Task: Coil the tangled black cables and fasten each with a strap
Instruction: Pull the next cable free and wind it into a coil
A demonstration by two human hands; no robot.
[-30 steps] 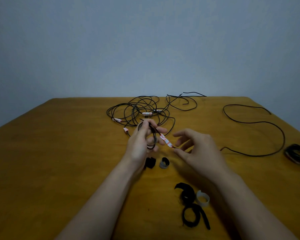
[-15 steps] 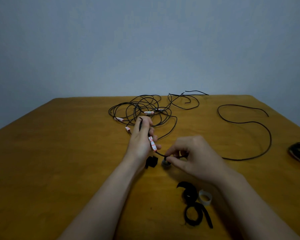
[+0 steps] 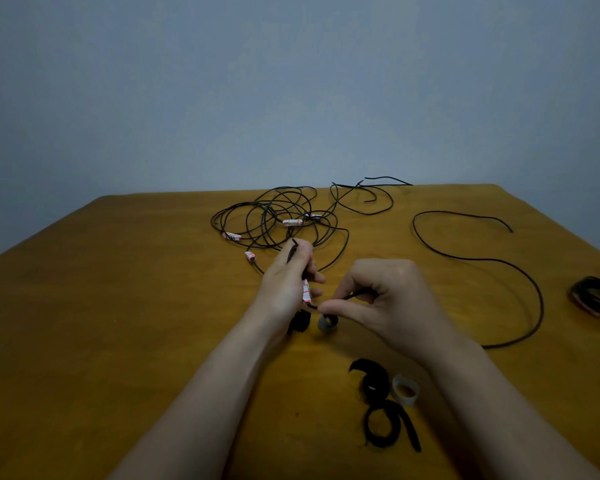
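Cable (image 3: pixel 291 252): thin, black, with a white label (image 3: pixel 305 292) banded in red. A few small turns of it sit in the left hand (image 3: pixel 286 282), whose fingers are curled round them. One dark loop stands out above the knuckles, and the label hangs below the fingers. From the label a short length crosses to the right hand (image 3: pixel 385 303), where thumb and forefinger pinch it at their tips. The other fingers are bent in, and the cable shows again between them. Both hands are above the middle of the table (image 3: pixel 118 323), close together.

Directly beneath the hands lie a black strap (image 3: pixel 300 322) and a grey strap (image 3: pixel 328 323), both rolled, side by side. Nearer the person lie two open black straps (image 3: pixel 383 432), one behind the other, with a pale ring (image 3: pixel 405 390) just beside them.

Beyond the left hand lies the tangle (image 3: pixel 278 216), many overlapping black loops carrying several more white-and-red labels. To the right a loose cable (image 3: pixel 540 306) runs in a wide curve. Its near end passes out of sight behind the right forearm, so it cannot be told whether it joins the held cable. At the table's right edge lies a coiled bundle (image 3: pixel 596 299) with a pale band round it.
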